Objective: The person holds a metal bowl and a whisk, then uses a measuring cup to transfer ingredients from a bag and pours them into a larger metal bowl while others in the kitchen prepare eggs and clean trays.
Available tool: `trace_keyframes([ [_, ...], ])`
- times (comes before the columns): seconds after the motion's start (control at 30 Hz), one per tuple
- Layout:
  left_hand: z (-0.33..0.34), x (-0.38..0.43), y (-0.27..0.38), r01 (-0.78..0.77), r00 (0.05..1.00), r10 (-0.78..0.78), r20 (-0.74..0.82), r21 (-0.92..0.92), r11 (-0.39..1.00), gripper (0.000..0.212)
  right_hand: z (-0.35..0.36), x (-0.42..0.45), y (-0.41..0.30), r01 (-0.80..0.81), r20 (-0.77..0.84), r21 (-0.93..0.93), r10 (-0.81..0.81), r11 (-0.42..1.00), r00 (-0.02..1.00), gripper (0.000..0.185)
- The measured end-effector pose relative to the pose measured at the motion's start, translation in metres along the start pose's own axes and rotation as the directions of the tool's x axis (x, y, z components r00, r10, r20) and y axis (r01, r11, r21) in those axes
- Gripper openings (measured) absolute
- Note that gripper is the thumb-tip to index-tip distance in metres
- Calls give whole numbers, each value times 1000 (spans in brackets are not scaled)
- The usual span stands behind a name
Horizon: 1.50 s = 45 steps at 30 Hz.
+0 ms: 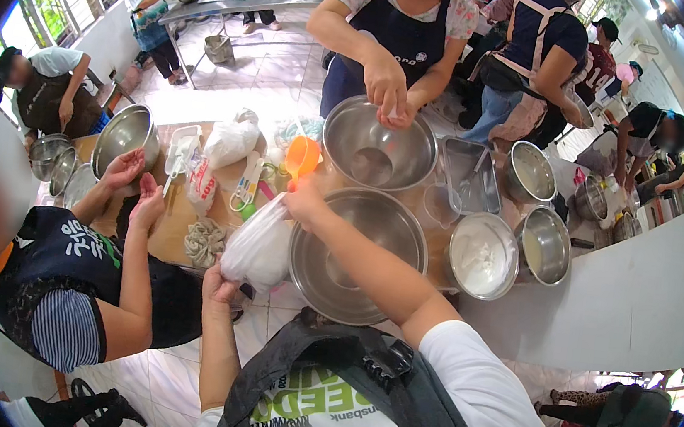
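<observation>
My left hand grips the lower left side of a clear plastic bag with white contents, tilted over the table's front edge. At the bag's gathered top is my right hand, closed around the handle of an orange plastic measuring cup. The bag's upper edge also appears caught in those fingers. Beneath my right forearm stands a large stainless steel mixing bowl, its visible inside bare. Plastic measuring spoons and a crumpled cloth lie left of the bag.
Across the table, a person's hands meet above another steel bowl. A second person's hands are at the left. To the right stand a bowl of white cream, a bowl of pale liquid and a rectangular metal pan.
</observation>
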<state>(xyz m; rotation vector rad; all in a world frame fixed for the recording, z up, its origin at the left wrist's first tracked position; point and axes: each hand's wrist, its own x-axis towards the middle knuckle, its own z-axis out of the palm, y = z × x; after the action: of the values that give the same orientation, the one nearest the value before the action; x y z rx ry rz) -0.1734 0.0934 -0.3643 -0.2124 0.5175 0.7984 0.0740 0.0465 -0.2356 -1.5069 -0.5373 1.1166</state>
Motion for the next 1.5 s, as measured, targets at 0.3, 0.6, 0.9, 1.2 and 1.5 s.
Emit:
trace_keyframes([
  [0.3,1,2,-5,60,998,-61,9,78,995,24,2,10,16,37,91,-5,-36,999,995,18],
  [0.6,-7,14,-3,65,996,-69,52,73,995,31,3,3,13,-109,140,243,76,964,987,18],
  [0.9,26,-3,-24,68,997,-63,-51,91,994,40,7,-5,20,128,121,-108,-115,986,986,4],
  [1.2,30,-7,-31,-78,974,149,-170,365,928,41,4,-2,26,232,57,-218,-225,948,973,9],
  [1.5,3,2,-1,1,978,48,-202,236,972,37,2,-23,10,380,289,-312,-293,871,911,32],
])
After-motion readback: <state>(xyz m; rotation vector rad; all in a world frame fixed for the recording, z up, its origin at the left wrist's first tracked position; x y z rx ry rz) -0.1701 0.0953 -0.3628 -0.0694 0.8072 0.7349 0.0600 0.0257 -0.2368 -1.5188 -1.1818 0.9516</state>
